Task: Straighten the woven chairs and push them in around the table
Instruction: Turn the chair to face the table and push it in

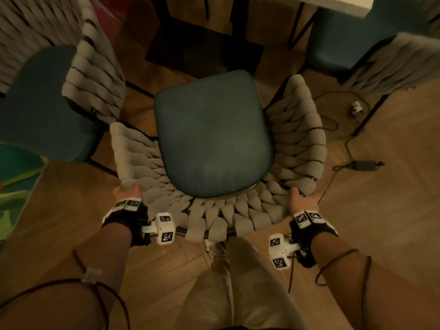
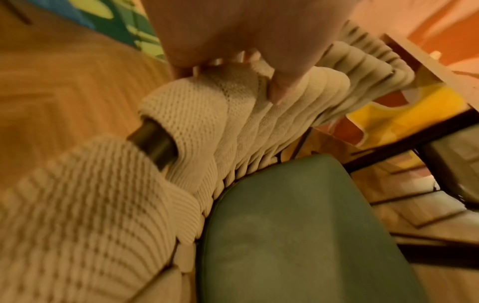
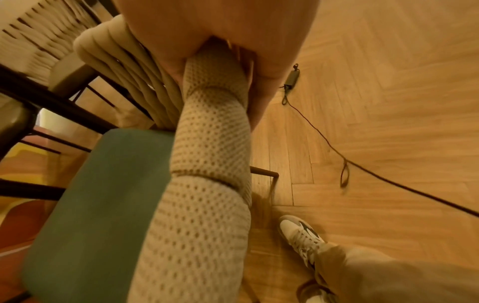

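A woven chair (image 1: 214, 215) with a curved beige knit back and a teal seat cushion (image 1: 214, 136) stands right in front of me, facing the table (image 1: 345, 3) at the top. My left hand (image 1: 127, 190) grips the left end of the woven back rim (image 2: 207, 98), fingers curled over it. My right hand (image 1: 301, 201) grips the right end of the rim (image 3: 215, 114), thumb on the inner side. Two more woven chairs stand beside it, one at the left (image 1: 95, 75) and one at the right (image 1: 392, 63).
A black cable (image 1: 342, 148) and a power adapter (image 1: 364, 165) lie on the wooden floor to the right. A colourful mat (image 1: 14, 186) covers the floor at the left. Dark table legs (image 1: 296, 29) stand ahead. My leg and shoe (image 3: 303, 235) are behind the chair.
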Demonstrator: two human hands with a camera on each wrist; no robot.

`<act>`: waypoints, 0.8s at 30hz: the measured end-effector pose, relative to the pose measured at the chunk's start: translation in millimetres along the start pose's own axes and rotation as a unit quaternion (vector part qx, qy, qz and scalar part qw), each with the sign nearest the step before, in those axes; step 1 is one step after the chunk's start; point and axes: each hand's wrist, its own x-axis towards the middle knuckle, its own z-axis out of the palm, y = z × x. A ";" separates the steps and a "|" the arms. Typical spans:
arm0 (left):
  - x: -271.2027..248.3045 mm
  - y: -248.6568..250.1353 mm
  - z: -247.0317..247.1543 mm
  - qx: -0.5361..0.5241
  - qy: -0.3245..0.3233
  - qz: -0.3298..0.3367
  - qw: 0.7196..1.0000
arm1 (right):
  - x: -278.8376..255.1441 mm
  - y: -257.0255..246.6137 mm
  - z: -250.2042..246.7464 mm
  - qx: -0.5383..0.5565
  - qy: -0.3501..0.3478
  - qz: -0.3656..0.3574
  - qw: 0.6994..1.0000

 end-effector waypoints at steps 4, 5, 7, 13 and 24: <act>-11.9 -13.7 8.5 -0.008 0.025 -0.038 0.999 | 16.9 -33.2 -7.6 0.029 0.021 -0.028 0.999; -7.4 -17.0 12.5 -0.013 0.032 -0.031 0.999 | 24.7 -44.8 -9.4 0.028 0.021 -0.030 0.999; 4.8 -20.5 17.3 -0.018 0.017 -0.029 0.999 | 39.8 -61.1 -13.1 0.012 0.021 -0.033 0.999; 25.1 6.6 6.0 0.016 0.017 0.006 1.000 | 38.5 -58.5 1.4 -0.042 0.046 -0.044 0.997; 97.6 91.6 -26.6 0.146 -0.028 0.120 0.982 | -4.6 -38.7 54.4 0.015 0.072 0.030 0.997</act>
